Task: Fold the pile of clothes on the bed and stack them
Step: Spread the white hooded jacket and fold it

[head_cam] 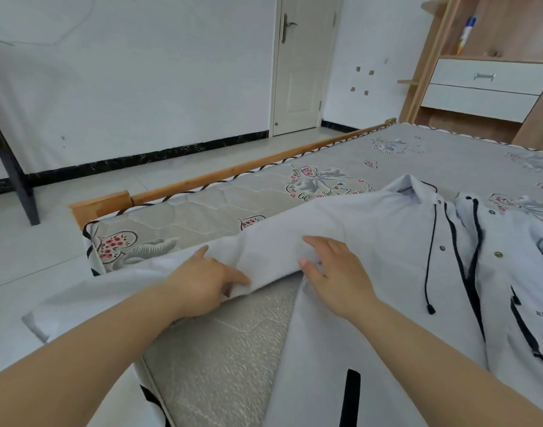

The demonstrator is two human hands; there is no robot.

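A pale grey-white hooded jacket [387, 241] with black zip trim and drawstrings lies spread front-up across the mattress [220, 211]. Its left sleeve [116, 291] stretches out over the bed's near-left corner and hangs past the edge. My left hand [199, 282] grips the lower edge of that sleeve, its fingers curled under the cloth. My right hand [334, 272] lies on the sleeve near the armpit, fingers on top and thumb tucked under the fold. No other clothes are in view.
The mattress has a floral quilted cover and sits in a wooden bed frame [233, 171]. A white door [301, 63] stands beyond, a wooden drawer unit [485, 87] at the far right, a dark table leg [14, 180] at the left.
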